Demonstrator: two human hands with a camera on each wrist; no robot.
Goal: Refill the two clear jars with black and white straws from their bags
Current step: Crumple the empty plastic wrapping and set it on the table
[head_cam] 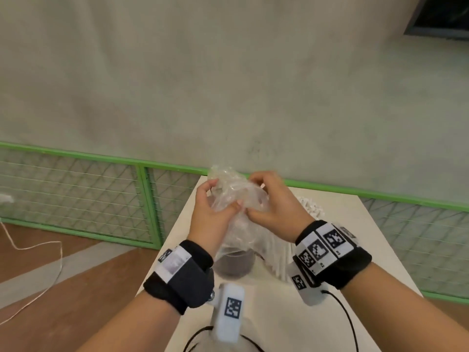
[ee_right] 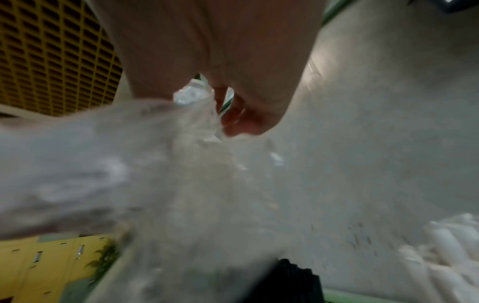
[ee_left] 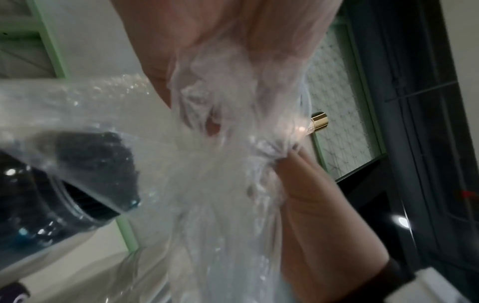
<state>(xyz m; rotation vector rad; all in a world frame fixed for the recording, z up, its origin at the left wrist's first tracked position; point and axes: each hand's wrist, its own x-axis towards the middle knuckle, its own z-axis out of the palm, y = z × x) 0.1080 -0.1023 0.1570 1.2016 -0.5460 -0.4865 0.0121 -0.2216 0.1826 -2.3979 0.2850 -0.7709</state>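
Both hands hold a crumpled clear plastic bag (head_cam: 233, 196) up above the white table (head_cam: 355, 262). My left hand (head_cam: 215, 201) grips its left side and my right hand (head_cam: 261, 196) pinches its right side, fingers curled into the film. Under the bag stands a clear jar (head_cam: 234, 264) filled with black straws (ee_left: 103, 155), seen through the film. White straws (head_cam: 278, 257) lie or stand to the right, partly hidden by my right wrist, with more white straw ends (head_cam: 312, 205) behind. In the wrist views the bag (ee_left: 220, 184) (ee_right: 129, 164) fills most of the frame.
The table is narrow, with its left edge close to the jar. A green-framed mesh fence (head_cam: 76, 194) runs behind it below a pale wall. A white cord (head_cam: 38, 250) lies on the wooden floor at left. Black cables (head_cam: 347, 318) trail from my wrist devices.
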